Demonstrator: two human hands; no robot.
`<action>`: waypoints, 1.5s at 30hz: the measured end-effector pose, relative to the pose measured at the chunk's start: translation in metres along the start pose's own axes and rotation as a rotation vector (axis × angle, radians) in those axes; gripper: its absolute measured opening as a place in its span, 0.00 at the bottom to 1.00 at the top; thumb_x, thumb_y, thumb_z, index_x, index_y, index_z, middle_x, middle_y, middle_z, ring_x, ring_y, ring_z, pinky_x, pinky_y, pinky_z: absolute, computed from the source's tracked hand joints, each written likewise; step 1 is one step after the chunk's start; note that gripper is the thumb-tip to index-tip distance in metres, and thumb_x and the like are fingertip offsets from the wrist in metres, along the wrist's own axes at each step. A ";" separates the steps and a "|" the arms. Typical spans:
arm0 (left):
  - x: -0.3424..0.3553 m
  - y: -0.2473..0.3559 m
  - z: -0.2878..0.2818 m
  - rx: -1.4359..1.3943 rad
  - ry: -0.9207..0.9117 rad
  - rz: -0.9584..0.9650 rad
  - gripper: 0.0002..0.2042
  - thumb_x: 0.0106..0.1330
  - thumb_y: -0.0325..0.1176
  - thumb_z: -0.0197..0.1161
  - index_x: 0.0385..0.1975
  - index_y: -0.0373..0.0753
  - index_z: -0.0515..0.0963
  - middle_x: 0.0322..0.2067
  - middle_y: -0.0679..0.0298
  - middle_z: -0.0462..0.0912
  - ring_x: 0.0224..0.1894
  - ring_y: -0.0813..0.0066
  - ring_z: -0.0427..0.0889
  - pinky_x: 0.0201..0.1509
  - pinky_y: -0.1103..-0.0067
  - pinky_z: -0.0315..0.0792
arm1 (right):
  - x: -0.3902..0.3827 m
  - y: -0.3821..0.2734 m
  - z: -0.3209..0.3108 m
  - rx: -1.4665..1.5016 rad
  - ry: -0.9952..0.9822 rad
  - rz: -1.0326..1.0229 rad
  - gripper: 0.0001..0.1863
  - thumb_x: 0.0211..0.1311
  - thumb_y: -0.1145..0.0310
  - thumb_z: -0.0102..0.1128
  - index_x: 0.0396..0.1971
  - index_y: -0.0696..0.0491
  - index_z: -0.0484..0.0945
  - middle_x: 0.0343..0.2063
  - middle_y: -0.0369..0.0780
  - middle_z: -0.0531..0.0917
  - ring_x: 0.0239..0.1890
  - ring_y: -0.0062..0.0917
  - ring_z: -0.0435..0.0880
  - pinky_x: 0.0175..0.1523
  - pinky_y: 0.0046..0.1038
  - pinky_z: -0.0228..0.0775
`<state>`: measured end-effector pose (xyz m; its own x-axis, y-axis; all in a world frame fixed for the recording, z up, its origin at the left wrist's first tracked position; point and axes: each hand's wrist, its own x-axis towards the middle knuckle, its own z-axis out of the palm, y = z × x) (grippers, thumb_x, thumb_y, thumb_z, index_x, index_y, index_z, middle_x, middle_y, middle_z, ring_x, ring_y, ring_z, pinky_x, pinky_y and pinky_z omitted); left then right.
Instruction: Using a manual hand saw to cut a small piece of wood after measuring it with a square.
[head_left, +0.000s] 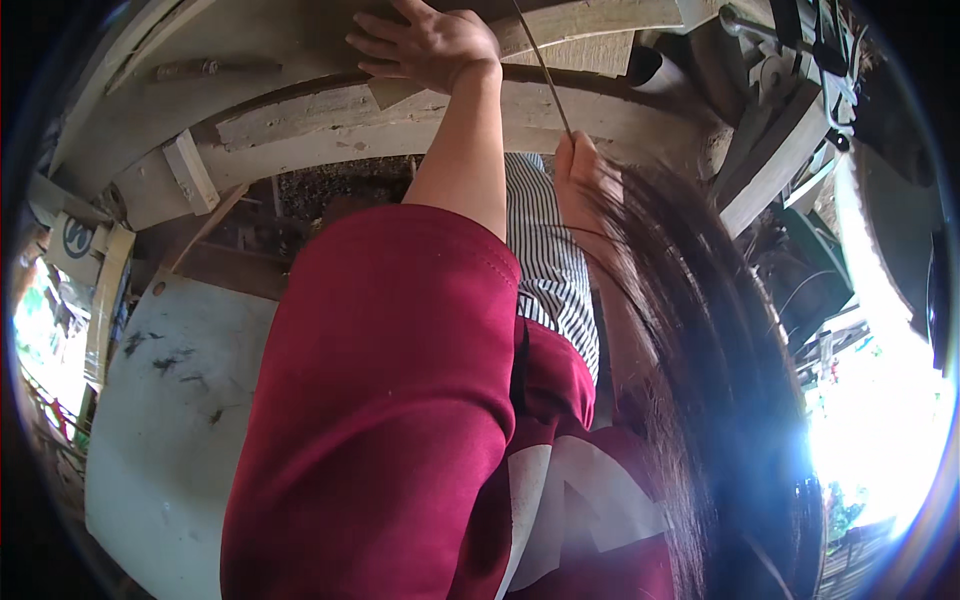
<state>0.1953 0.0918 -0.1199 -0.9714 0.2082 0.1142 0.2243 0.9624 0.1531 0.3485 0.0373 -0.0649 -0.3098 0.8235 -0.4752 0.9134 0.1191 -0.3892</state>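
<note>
My left hand [432, 45] reaches to the far side with its fingers spread, over a brown wooden surface [310, 35]. It looks flat on the wood and holds nothing that I can see. Closer in and to the right, my right hand [588, 165] is closed around the near end of a long, thin, dark strip [545, 75]. The strip slants away up and left, and its far end is out of view. I cannot tell its exact kind. Long dark hair [700, 300] hangs over part of my right hand and forearm.
A thick wooden beam [350, 125] crosses in front, with a short wood block [190, 172] at its left. A wooden-handled tool [187, 69] lies at the far left. Metal tools and clamps [765, 40] crowd the far right. A worn white panel [180, 420] sits at the left.
</note>
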 end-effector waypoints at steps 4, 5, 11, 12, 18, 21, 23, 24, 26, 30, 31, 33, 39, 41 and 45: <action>0.005 0.000 -0.007 0.023 -0.040 -0.014 0.22 0.51 0.29 0.46 0.49 0.51 0.65 0.57 0.55 0.58 0.60 0.54 0.53 0.61 0.56 0.46 | -0.003 -0.004 0.000 0.077 -0.012 -0.010 0.12 0.59 0.60 0.44 0.25 0.53 0.69 0.17 0.49 0.75 0.22 0.43 0.77 0.28 0.41 0.67; 0.009 0.000 -0.007 0.028 -0.044 -0.033 0.21 0.52 0.29 0.45 0.49 0.50 0.65 0.57 0.55 0.58 0.60 0.55 0.53 0.61 0.56 0.46 | -0.006 -0.004 -0.001 0.099 -0.014 -0.013 0.12 0.59 0.60 0.44 0.25 0.53 0.69 0.17 0.49 0.75 0.23 0.43 0.77 0.28 0.41 0.67; 0.001 -0.001 0.002 -0.008 0.034 0.039 0.20 0.53 0.29 0.43 0.47 0.48 0.67 0.55 0.55 0.62 0.59 0.55 0.55 0.59 0.57 0.49 | -0.007 0.001 -0.002 0.149 0.013 -0.004 0.12 0.59 0.60 0.44 0.25 0.53 0.69 0.17 0.49 0.76 0.23 0.43 0.77 0.29 0.41 0.69; 0.003 -0.001 0.000 0.005 0.029 0.032 0.20 0.53 0.29 0.43 0.48 0.48 0.67 0.54 0.55 0.62 0.59 0.55 0.56 0.59 0.57 0.49 | -0.007 -0.004 -0.002 0.167 0.023 -0.011 0.12 0.59 0.60 0.44 0.25 0.53 0.69 0.17 0.49 0.76 0.23 0.43 0.77 0.29 0.40 0.69; 0.006 -0.009 0.003 -0.044 -0.042 0.056 0.23 0.44 0.26 0.51 0.46 0.43 0.63 0.47 0.54 0.62 0.56 0.58 0.57 0.57 0.61 0.50 | -0.008 -0.002 -0.005 0.231 -0.126 0.101 0.13 0.60 0.64 0.42 0.25 0.57 0.69 0.20 0.51 0.76 0.25 0.47 0.75 0.32 0.42 0.67; 0.005 -0.002 0.004 0.042 -0.009 0.013 0.21 0.54 0.31 0.40 0.51 0.47 0.65 0.56 0.55 0.60 0.60 0.55 0.55 0.61 0.56 0.46 | -0.043 0.009 -0.011 0.253 -0.077 0.090 0.11 0.60 0.65 0.43 0.25 0.56 0.69 0.18 0.50 0.75 0.24 0.46 0.75 0.30 0.42 0.66; 0.007 -0.003 0.002 0.062 -0.026 0.020 0.22 0.55 0.31 0.40 0.52 0.47 0.64 0.56 0.55 0.59 0.60 0.55 0.54 0.61 0.56 0.45 | -0.046 0.010 -0.009 0.261 -0.012 0.073 0.10 0.60 0.66 0.43 0.25 0.56 0.69 0.17 0.49 0.75 0.23 0.46 0.75 0.29 0.43 0.66; 0.006 -0.004 0.001 0.078 -0.052 0.016 0.22 0.55 0.31 0.40 0.53 0.47 0.63 0.57 0.55 0.58 0.60 0.55 0.53 0.62 0.55 0.44 | -0.040 0.011 -0.004 0.235 -0.047 0.069 0.10 0.60 0.66 0.43 0.25 0.56 0.69 0.17 0.50 0.75 0.22 0.46 0.75 0.29 0.43 0.66; 0.005 -0.001 -0.005 0.072 -0.049 0.017 0.22 0.55 0.32 0.40 0.52 0.48 0.63 0.57 0.55 0.58 0.60 0.55 0.53 0.61 0.55 0.44 | -0.018 0.005 0.007 0.274 -0.070 0.069 0.10 0.60 0.65 0.43 0.26 0.56 0.69 0.19 0.51 0.75 0.24 0.47 0.75 0.29 0.44 0.65; 0.003 -0.001 0.007 0.076 -0.039 0.031 0.21 0.46 0.29 0.50 0.45 0.45 0.65 0.47 0.57 0.63 0.56 0.60 0.57 0.57 0.62 0.51 | 0.006 -0.018 0.002 0.265 -0.027 0.075 0.10 0.60 0.64 0.44 0.27 0.56 0.69 0.19 0.51 0.75 0.25 0.47 0.75 0.29 0.44 0.65; 0.000 -0.001 0.008 0.066 -0.051 0.031 0.21 0.46 0.29 0.50 0.45 0.45 0.65 0.47 0.57 0.63 0.56 0.60 0.57 0.57 0.62 0.51 | 0.000 -0.011 0.003 0.230 0.004 0.066 0.10 0.60 0.64 0.44 0.28 0.55 0.70 0.19 0.51 0.75 0.25 0.47 0.75 0.29 0.44 0.66; 0.005 -0.006 0.007 0.065 -0.035 0.036 0.21 0.46 0.30 0.50 0.45 0.46 0.65 0.46 0.59 0.64 0.55 0.61 0.58 0.58 0.63 0.51 | -0.014 -0.004 0.004 0.210 0.024 0.043 0.10 0.59 0.64 0.45 0.29 0.55 0.70 0.18 0.51 0.75 0.24 0.47 0.75 0.29 0.44 0.66; 0.008 0.002 -0.011 0.072 -0.096 -0.011 0.21 0.55 0.32 0.40 0.52 0.48 0.64 0.57 0.56 0.58 0.61 0.56 0.53 0.61 0.55 0.44 | -0.037 0.012 0.000 0.235 -0.090 0.172 0.09 0.59 0.65 0.45 0.30 0.54 0.70 0.18 0.51 0.75 0.24 0.46 0.75 0.29 0.44 0.66; -0.001 0.012 -0.010 0.045 -0.114 -0.004 0.21 0.55 0.32 0.40 0.51 0.48 0.64 0.57 0.56 0.59 0.60 0.56 0.53 0.61 0.55 0.44 | -0.011 0.016 0.003 0.162 -0.018 0.036 0.09 0.59 0.65 0.45 0.29 0.54 0.70 0.18 0.51 0.75 0.23 0.46 0.75 0.29 0.43 0.66; 0.000 0.005 -0.009 0.057 -0.058 0.038 0.19 0.55 0.32 0.40 0.49 0.47 0.66 0.55 0.56 0.60 0.59 0.56 0.55 0.60 0.55 0.46 | 0.016 -0.010 0.008 0.108 0.056 -0.068 0.10 0.60 0.64 0.44 0.28 0.54 0.70 0.18 0.51 0.75 0.23 0.46 0.75 0.28 0.43 0.66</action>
<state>0.1974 0.0954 -0.1106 -0.9656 0.2529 0.0612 0.2578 0.9616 0.0939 0.3319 0.0451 -0.0752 -0.3524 0.8454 -0.4014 0.8560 0.1177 -0.5035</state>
